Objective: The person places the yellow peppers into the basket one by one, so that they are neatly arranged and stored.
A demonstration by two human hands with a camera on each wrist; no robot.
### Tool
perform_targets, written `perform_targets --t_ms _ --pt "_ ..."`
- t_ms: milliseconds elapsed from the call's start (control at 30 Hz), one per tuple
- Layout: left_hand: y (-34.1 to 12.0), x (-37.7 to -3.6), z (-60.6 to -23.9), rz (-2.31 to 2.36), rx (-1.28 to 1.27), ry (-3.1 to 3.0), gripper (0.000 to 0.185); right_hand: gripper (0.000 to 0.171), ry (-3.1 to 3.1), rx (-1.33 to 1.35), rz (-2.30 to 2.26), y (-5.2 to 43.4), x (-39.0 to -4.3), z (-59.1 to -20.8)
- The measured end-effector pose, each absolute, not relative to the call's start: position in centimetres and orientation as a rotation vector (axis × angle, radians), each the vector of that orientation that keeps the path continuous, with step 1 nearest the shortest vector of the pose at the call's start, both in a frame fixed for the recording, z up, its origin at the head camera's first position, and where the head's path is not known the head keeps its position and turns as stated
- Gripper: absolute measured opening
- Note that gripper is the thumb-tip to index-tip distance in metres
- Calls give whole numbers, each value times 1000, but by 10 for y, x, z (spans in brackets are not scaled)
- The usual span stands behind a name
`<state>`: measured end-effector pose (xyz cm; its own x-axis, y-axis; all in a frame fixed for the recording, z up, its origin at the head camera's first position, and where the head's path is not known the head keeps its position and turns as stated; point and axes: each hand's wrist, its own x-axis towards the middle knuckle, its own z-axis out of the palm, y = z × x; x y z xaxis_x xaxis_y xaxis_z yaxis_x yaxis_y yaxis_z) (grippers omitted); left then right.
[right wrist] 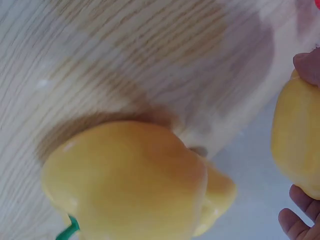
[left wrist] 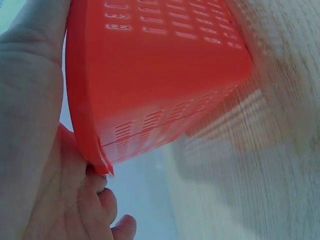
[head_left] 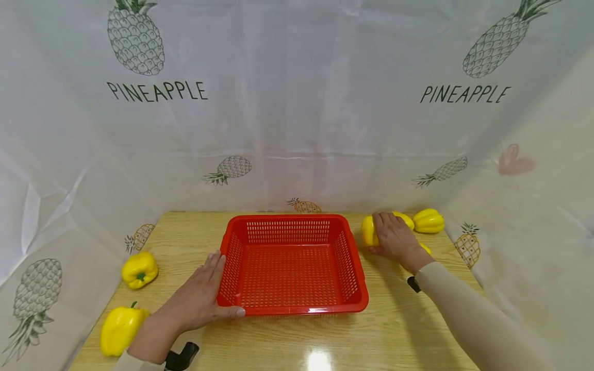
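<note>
A red plastic basket (head_left: 292, 310) with slotted walls sits mid-table, nothing inside. My left hand (head_left: 199, 293) rests against its near left corner, fingers fairly straight along the left rim and thumb on the front rim; in the left wrist view the basket's outer wall (left wrist: 160, 70) stands beside the palm. Right of the basket, my right hand (head_left: 394, 237) grips a yellow bell pepper (head_left: 368, 231), also visible in the right wrist view between thumb and fingers. Another bell pepper (right wrist: 125, 175) with a green stem lies near that wrist, partly hidden by the arm in the head view.
More yellow bell peppers lie at the back right, one beyond the hand (head_left: 405, 220) and one in the corner (head_left: 428, 220). Two stand on the left, a farther pepper (head_left: 139, 269) and a nearer pepper (head_left: 119, 330) beside the left forearm. Pineapple-print sheeting (head_left: 301, 123) encloses the wooden table (head_left: 269, 342).
</note>
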<state>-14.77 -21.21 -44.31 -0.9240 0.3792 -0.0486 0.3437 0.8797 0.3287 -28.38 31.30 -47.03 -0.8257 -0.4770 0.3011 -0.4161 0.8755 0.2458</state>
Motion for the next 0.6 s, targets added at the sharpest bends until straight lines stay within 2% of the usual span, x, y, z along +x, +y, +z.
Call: perform_targets --t_ms 600 --pt "-213 -147 -444 489 552 2934 137 91 -2608 687 -287 313 -270 -439"
